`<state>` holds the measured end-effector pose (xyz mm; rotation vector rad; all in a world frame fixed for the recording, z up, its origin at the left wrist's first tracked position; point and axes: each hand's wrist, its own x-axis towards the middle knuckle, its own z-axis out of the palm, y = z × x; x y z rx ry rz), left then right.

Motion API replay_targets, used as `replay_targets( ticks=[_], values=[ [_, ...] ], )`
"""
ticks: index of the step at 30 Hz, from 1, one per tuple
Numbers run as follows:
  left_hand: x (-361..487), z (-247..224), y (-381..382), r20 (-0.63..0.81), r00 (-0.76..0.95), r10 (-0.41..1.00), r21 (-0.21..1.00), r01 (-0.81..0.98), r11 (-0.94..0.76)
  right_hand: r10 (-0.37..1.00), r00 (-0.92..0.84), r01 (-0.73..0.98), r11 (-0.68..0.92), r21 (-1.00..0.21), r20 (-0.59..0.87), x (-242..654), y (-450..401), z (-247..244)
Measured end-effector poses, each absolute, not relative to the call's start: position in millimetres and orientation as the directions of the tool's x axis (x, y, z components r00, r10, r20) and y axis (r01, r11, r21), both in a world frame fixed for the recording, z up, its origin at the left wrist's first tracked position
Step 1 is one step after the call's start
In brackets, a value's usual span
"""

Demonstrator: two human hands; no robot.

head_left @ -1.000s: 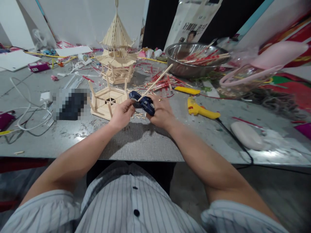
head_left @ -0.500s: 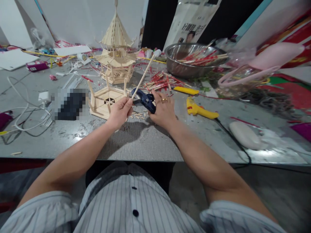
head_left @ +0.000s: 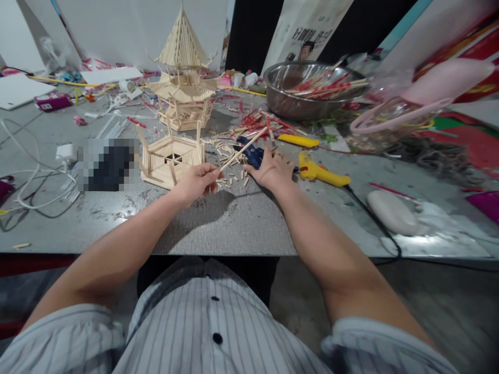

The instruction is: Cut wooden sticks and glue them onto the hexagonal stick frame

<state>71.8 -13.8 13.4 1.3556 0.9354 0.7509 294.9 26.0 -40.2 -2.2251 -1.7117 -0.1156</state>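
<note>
Since the earlier frame, the dark blue cutting tool (head_left: 255, 155) has come down and shifted right, to the tabletop, and the thin wooden stick (head_left: 245, 148) has tipped to a shallower slant. The left hand (head_left: 198, 183) pinches the stick's near end between thumb and fingers, its far end pointing between one and two o'clock. The right hand (head_left: 276, 169), at three o'clock from the left, has its fingers spread loosely over the tool, which shows at their ten o'clock; they are not closed round it, though the palm hides any contact. Between the hands lie short wooden offcuts (head_left: 231, 181). At the left hand's ten o'clock sits the hexagonal stick frame (head_left: 154, 161) with its upright posts, and beyond at twelve stands the tiered pagoda model (head_left: 187, 94). The yellow glue gun (head_left: 327, 176) lies at the right hand's three o'clock. The step in hand looks like putting the cutter aside while keeping the stick; the next move seems to call for freeing the right fingers cleanly and holding the stick steady.
</note>
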Motion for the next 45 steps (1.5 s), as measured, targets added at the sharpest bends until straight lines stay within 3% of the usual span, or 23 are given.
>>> replay_targets(
  ticks=[4,8,11,14,17,27,39,42,45],
  values=[
    [71.4,11.6,-12.3,-0.125,0.452,0.883,0.987,0.148,0.065,0.941,0.266,0.954,-0.225,-0.2,0.21,291.8,24.4,-34.7],
    [69.8,9.8,-11.2,-0.032,0.379,0.925,0.955,0.284,-0.083,0.901,0.212,0.962,-0.125,-0.241,0.379,286.7,9.0,-15.0],
    [68.3,8.0,-10.2,0.109,0.342,0.934,0.857,0.444,-0.262,0.859,0.051,0.959,0.1,-0.266,0.51,279.2,-10.3,-0.4],
    [68.0,5.3,-10.2,0.227,0.351,0.908,0.72,0.567,-0.399,0.773,-0.215,0.923,0.36,-0.135,0.597,266.1,-28.1,6.3],
    [68.5,2.3,-10.9,0.293,0.367,0.883,0.624,0.626,-0.467,0.712,-0.38,0.882,0.471,-0.001,0.59,253.4,-35.1,5.6],
    [71.2,1.3,-15.0,0.246,0.436,0.865,0.407,0.764,-0.501,0.751,-0.477,0.874,0.462,0.152,0.456,251.4,-25.3,-2.0],
    [71.8,5.7,-21.1,0.175,0.43,0.886,0.269,0.844,-0.463,0.751,-0.415,0.902,0.412,0.127,0.513,248.3,-32.1,-12.6],
    [73.2,6.9,-22.5,0.164,0.413,0.896,0.274,0.853,-0.444,0.756,-0.4,0.906,0.411,0.1,0.518,246.7,-32.3,-13.8],
    [75.8,5.7,-22.7,0.201,0.391,0.898,0.375,0.816,-0.44,0.785,-0.357,0.922,0.384,0.054,0.507,242.7,-33.3,-12.1]
  ],
)
